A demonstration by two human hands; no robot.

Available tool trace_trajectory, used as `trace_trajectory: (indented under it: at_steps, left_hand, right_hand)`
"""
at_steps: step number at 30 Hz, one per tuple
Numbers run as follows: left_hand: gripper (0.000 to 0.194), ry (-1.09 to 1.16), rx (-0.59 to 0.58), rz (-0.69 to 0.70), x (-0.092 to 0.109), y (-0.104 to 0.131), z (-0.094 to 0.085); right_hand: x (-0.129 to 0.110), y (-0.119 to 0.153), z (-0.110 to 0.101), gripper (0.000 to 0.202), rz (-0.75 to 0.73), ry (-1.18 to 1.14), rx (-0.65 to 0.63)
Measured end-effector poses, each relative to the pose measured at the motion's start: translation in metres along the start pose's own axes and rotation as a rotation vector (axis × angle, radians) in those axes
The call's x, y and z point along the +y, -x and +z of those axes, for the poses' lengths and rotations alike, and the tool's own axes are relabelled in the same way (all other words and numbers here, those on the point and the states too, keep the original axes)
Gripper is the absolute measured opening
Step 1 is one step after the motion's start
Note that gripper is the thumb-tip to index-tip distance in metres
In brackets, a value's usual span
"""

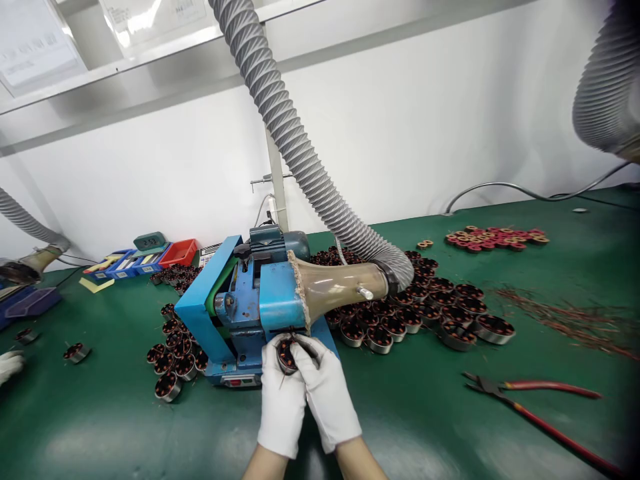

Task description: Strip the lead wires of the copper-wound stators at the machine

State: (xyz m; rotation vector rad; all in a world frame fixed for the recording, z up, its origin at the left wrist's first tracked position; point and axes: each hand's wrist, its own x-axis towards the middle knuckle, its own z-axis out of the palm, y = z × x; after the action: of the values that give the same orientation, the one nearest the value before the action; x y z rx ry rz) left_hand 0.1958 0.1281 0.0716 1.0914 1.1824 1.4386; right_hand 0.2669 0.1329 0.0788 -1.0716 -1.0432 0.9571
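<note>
Both of my hands wear white gloves. My left hand (pixel 283 397) and my right hand (pixel 325 387) grip one round metal-rimmed coil part (pixel 287 357) between them, its dark face with copper bits partly showing. They hold it just in front of the blue machine (pixel 283 297), below its clear funnel-shaped hood (pixel 345 287). From the hood a grey ribbed hose (pixel 300 147) runs up and to the left. Many similar coil parts (pixel 379 339) lie right of and behind the machine, and a smaller group (pixel 167 385) lies to its left.
Red-handled pliers (pixel 540 385) lie open at the right on the green table (pixel 400 413). Behind them are loose copper wires (pixel 565 320) and red rings (pixel 495 238). Blue bins (pixel 127 265), a red bin (pixel 179 253) and a clock (pixel 149 241) stand back left. Another person's gloved hand (pixel 10 365) shows at the left edge.
</note>
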Motion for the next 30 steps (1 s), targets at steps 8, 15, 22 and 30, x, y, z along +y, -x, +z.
trace_trajectory:
  at_steps: [8,15,22,30]
  left_hand:
    - [0.043,0.069,0.022,-0.056,0.01,0.001,0.007]
    - [0.044,0.078,0.058,-0.08,-0.009,0.024,-0.012]
    - [0.042,0.124,0.035,-0.068,-0.001,0.007,-0.004]
    - [0.04,0.126,0.08,-0.047,0.011,-0.003,0.011]
  right_hand:
    - [-0.005,-0.001,-0.001,0.023,-0.002,0.006,-0.008]
    - [-0.01,0.026,-0.003,0.02,-0.078,0.095,-0.051]
    - [-0.006,0.008,0.002,0.023,-0.024,0.09,-0.021]
    - [-0.007,-0.004,0.003,0.027,0.017,0.039,-0.001]
